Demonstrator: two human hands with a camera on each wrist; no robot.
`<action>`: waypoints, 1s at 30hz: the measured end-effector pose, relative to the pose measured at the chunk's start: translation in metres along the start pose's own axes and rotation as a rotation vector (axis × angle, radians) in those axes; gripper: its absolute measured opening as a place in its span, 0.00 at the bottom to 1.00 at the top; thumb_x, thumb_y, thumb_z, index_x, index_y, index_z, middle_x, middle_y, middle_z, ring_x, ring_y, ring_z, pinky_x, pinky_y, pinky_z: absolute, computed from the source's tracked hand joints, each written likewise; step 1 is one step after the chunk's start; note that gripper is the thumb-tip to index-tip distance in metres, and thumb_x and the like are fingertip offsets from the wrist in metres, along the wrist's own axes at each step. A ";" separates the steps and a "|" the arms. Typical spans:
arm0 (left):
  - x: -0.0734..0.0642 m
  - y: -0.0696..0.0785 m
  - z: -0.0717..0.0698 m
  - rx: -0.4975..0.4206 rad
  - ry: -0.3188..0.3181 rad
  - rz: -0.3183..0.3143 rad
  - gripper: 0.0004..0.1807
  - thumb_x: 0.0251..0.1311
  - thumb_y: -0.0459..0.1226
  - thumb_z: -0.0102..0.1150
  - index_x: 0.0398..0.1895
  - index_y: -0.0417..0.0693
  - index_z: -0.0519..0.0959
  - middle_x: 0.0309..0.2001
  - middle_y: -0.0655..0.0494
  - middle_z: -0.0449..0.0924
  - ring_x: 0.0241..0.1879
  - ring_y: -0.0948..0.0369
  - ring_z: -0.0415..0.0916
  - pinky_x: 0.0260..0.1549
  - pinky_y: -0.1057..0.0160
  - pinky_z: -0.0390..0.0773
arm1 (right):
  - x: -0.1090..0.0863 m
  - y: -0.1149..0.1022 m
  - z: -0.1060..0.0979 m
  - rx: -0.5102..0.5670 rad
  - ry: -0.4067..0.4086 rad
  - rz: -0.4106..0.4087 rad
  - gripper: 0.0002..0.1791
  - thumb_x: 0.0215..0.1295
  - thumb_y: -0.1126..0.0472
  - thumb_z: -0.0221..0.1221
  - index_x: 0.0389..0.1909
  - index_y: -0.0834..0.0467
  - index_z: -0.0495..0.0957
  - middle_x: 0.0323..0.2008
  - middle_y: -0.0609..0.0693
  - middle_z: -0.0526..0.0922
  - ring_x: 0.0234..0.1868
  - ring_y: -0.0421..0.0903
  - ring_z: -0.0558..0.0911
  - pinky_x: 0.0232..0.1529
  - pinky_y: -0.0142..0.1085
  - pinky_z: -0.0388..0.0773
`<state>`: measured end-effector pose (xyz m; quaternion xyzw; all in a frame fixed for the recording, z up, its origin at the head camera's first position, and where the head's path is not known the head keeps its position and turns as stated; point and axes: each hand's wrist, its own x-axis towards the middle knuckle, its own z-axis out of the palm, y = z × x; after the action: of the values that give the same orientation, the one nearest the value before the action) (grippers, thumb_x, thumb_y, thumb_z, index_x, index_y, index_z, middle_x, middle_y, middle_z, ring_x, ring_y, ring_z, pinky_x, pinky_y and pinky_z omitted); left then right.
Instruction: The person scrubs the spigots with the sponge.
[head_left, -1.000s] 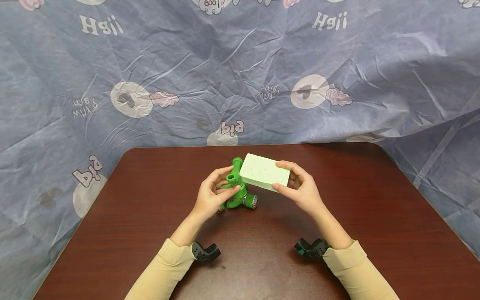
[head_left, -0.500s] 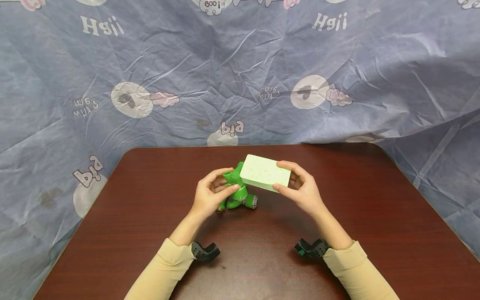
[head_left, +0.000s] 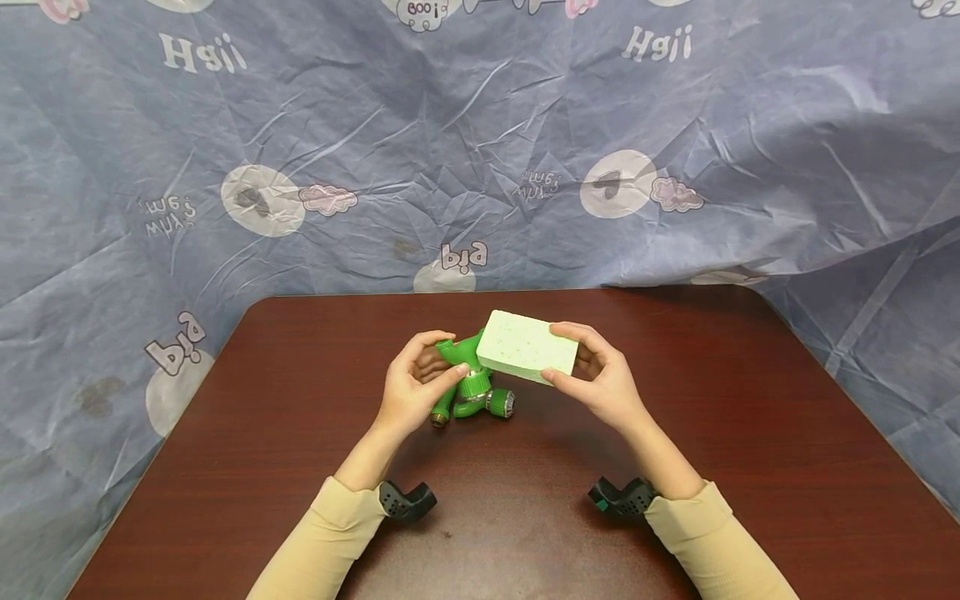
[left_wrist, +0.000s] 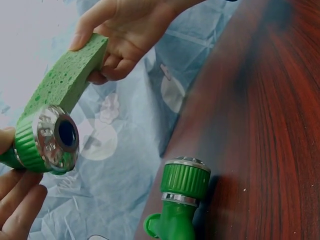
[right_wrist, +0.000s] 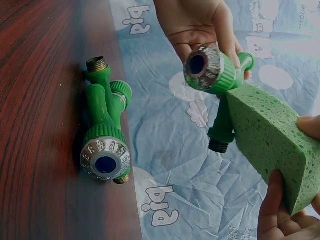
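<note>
Between the thumb and fingers of my left hand [head_left: 405,387] is a green plastic tap [head_left: 462,350]. Its ribbed knob has a silver rim and a dark blue centre, and a black threaded end shows in the right wrist view. My right hand [head_left: 600,371] grips a pale green block sponge [head_left: 527,346] by its right end. The sponge's free end meets the tap, right beside the knob [right_wrist: 205,70], and hides part of the body. Both things are held up above the table.
More green tap parts [right_wrist: 102,112] lie on the dark red-brown table [head_left: 637,533], below the raised hands, with brass threaded ends and ribbed knobs. A blue-grey printed cloth [head_left: 480,150] hangs behind the table's far edge.
My left hand has turned the tap, so its open end swings round to the left, and the hand has shifted slightly left. My right hand and the sponge stay nearly in place.
</note>
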<state>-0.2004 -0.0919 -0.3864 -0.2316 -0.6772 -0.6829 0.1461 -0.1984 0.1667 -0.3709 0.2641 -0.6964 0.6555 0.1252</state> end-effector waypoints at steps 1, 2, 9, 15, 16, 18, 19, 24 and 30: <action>0.000 0.001 -0.001 -0.008 0.005 -0.007 0.22 0.50 0.21 0.64 0.50 0.32 0.71 0.41 0.37 0.79 0.38 0.60 0.80 0.42 0.61 0.80 | 0.000 0.000 0.000 -0.002 -0.001 0.002 0.29 0.47 0.81 0.64 0.55 0.70 0.71 0.53 0.60 0.71 0.40 0.43 0.77 0.36 0.28 0.79; 0.000 0.001 -0.001 -0.018 0.007 -0.012 0.22 0.51 0.21 0.63 0.51 0.33 0.71 0.41 0.37 0.79 0.38 0.61 0.80 0.41 0.62 0.80 | 0.000 0.000 0.000 -0.002 -0.001 0.002 0.29 0.47 0.81 0.64 0.55 0.70 0.71 0.53 0.60 0.71 0.40 0.43 0.77 0.36 0.28 0.79; 0.000 0.003 0.000 -0.059 0.006 -0.005 0.23 0.49 0.19 0.63 0.51 0.32 0.74 0.47 0.38 0.77 0.35 0.57 0.81 0.33 0.67 0.81 | -0.001 0.000 0.001 0.011 -0.005 -0.009 0.30 0.47 0.81 0.64 0.54 0.71 0.71 0.53 0.61 0.71 0.40 0.43 0.77 0.35 0.28 0.78; 0.000 -0.002 0.000 -0.104 0.051 -0.044 0.23 0.47 0.21 0.66 0.50 0.33 0.76 0.40 0.45 0.77 0.32 0.55 0.83 0.23 0.68 0.79 | 0.000 0.002 0.001 0.019 -0.012 -0.014 0.30 0.46 0.82 0.64 0.54 0.71 0.71 0.53 0.61 0.71 0.41 0.43 0.77 0.36 0.28 0.79; 0.000 -0.002 0.000 -0.108 0.055 -0.046 0.23 0.47 0.21 0.66 0.50 0.34 0.76 0.38 0.46 0.77 0.32 0.56 0.83 0.22 0.68 0.79 | 0.000 0.002 0.002 0.019 -0.012 -0.013 0.30 0.46 0.82 0.64 0.54 0.71 0.71 0.53 0.61 0.71 0.41 0.43 0.77 0.36 0.28 0.79; 0.001 -0.003 0.000 -0.123 0.062 -0.039 0.23 0.47 0.20 0.65 0.51 0.34 0.75 0.36 0.48 0.76 0.32 0.57 0.83 0.23 0.68 0.80 | 0.000 0.002 0.002 0.020 -0.012 -0.013 0.30 0.46 0.82 0.64 0.54 0.71 0.71 0.53 0.61 0.71 0.41 0.43 0.78 0.36 0.28 0.79; 0.001 -0.003 0.000 -0.137 0.065 -0.035 0.24 0.48 0.19 0.64 0.51 0.33 0.75 0.35 0.48 0.76 0.32 0.58 0.83 0.24 0.67 0.80 | 0.000 0.003 0.002 0.020 -0.012 -0.012 0.30 0.46 0.82 0.64 0.54 0.71 0.71 0.53 0.61 0.71 0.41 0.43 0.78 0.36 0.28 0.79; 0.001 -0.004 0.001 -0.192 0.077 -0.023 0.24 0.47 0.16 0.60 0.50 0.35 0.74 0.33 0.49 0.74 0.31 0.61 0.82 0.28 0.66 0.82 | 0.001 0.002 0.000 0.017 -0.020 -0.013 0.30 0.46 0.82 0.64 0.55 0.71 0.71 0.54 0.61 0.70 0.41 0.43 0.78 0.36 0.29 0.79; 0.001 -0.004 -0.001 -0.145 0.124 -0.035 0.22 0.45 0.20 0.67 0.46 0.34 0.76 0.31 0.52 0.77 0.30 0.58 0.82 0.25 0.69 0.79 | 0.001 -0.001 -0.005 0.008 -0.018 0.001 0.30 0.46 0.82 0.64 0.55 0.71 0.71 0.54 0.61 0.71 0.39 0.43 0.78 0.35 0.29 0.79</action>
<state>-0.2033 -0.0924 -0.3891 -0.1870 -0.6198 -0.7455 0.1586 -0.1998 0.1712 -0.3687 0.2698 -0.6951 0.6559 0.1175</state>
